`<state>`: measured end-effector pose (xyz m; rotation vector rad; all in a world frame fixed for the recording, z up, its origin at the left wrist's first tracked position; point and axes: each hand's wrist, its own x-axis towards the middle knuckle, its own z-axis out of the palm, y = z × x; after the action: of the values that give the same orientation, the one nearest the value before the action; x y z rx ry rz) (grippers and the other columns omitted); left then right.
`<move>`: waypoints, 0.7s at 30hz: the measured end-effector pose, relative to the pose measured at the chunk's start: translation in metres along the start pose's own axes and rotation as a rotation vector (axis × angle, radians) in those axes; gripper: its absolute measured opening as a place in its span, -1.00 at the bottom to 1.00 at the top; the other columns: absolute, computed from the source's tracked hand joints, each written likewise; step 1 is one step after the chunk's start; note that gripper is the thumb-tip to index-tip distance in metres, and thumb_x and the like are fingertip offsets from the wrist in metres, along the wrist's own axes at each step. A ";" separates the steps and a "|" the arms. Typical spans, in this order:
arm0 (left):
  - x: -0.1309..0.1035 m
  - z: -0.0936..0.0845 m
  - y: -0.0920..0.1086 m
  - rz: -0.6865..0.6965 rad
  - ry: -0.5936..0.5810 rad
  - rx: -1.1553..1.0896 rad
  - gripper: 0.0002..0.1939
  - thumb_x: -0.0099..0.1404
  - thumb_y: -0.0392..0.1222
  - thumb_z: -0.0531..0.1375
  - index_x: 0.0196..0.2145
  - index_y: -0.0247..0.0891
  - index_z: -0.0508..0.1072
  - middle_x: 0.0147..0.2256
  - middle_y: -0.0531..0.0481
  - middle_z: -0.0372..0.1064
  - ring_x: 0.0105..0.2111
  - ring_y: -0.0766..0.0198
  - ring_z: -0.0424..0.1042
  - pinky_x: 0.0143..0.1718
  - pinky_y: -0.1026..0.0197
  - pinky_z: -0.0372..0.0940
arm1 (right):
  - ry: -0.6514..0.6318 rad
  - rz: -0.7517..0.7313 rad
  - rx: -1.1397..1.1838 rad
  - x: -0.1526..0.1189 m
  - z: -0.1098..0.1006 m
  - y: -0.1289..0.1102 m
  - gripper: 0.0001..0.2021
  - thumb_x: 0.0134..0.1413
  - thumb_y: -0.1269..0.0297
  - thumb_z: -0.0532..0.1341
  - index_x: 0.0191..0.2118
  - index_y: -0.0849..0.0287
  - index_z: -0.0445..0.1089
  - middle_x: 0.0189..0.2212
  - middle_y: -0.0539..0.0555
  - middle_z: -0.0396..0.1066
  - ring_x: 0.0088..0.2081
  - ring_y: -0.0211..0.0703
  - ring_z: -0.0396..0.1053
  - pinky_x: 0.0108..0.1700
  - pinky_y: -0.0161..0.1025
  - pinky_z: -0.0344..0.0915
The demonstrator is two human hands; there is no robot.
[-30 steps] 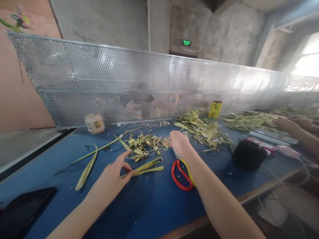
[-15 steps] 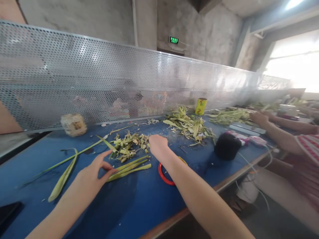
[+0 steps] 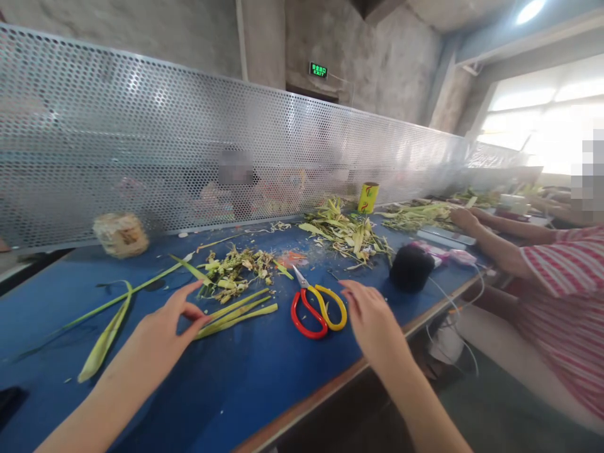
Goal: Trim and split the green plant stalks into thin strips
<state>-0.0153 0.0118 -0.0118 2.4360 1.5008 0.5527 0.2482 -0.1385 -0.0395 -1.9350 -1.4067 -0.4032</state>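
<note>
My left hand (image 3: 177,321) is closed at the left ends of several pale green leaf stalks (image 3: 240,314), thumb and a finger pinching them against the table. Its index finger stretches towards a heap of green and yellowish plant scraps (image 3: 240,270). My right hand (image 3: 370,311) hovers just right of a pair of scissors (image 3: 304,286) with one red and one yellow handle. Its fingers are loosely extended and hold nothing. The scissors lie on the blue table, slightly open, blades pointing away from me.
Another leaf pile (image 3: 352,233), a yellow can (image 3: 368,197), a black round object (image 3: 411,268) and a straw-coloured bundle (image 3: 121,234) stand around. A perforated metal screen (image 3: 189,138) borders the table's back. To the right, a co-worker in a striped shirt (image 3: 561,277) handles leaves.
My right hand has drawn back from the scrap heap to the right, uncovering the scissors. My left hand stays at the stalks. The view has shifted slightly right.
</note>
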 end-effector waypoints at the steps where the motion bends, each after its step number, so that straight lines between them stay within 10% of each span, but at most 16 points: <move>1: -0.001 -0.001 0.001 -0.001 0.001 -0.005 -0.37 0.09 0.07 -0.10 0.09 -0.25 0.04 -0.36 0.08 0.42 -0.45 0.23 0.37 -0.31 0.26 0.15 | 0.074 0.005 -0.003 -0.007 -0.003 0.019 -0.68 0.10 0.48 -0.08 -0.08 0.23 0.28 -0.26 0.16 0.45 -0.20 -0.09 0.35 -0.09 -0.11 0.26; 8: 0.001 0.002 -0.003 0.009 0.002 0.018 -0.36 0.07 0.10 -0.10 0.08 -0.24 0.06 -0.36 0.09 0.43 -0.48 0.25 0.39 -0.36 0.24 0.18 | 0.139 0.077 -0.190 -0.041 -0.034 0.109 -0.64 0.12 0.39 -0.10 0.05 0.20 0.13 -0.14 0.16 0.41 -0.12 -0.04 0.33 -0.09 -0.06 0.25; 21: 0.002 0.003 -0.001 -0.037 -0.022 0.059 -0.37 0.09 0.08 -0.11 0.09 -0.24 0.04 -0.35 0.09 0.43 -0.51 0.26 0.36 -0.40 0.27 0.14 | -0.016 0.020 -0.214 -0.047 -0.026 0.113 -0.52 0.07 0.48 -0.11 0.15 0.17 -0.04 -0.09 0.09 0.40 -0.09 -0.09 0.29 -0.08 -0.09 0.23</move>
<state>-0.0136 0.0142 -0.0146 2.4446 1.5710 0.4791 0.3392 -0.2085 -0.0900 -2.1255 -1.4012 -0.5491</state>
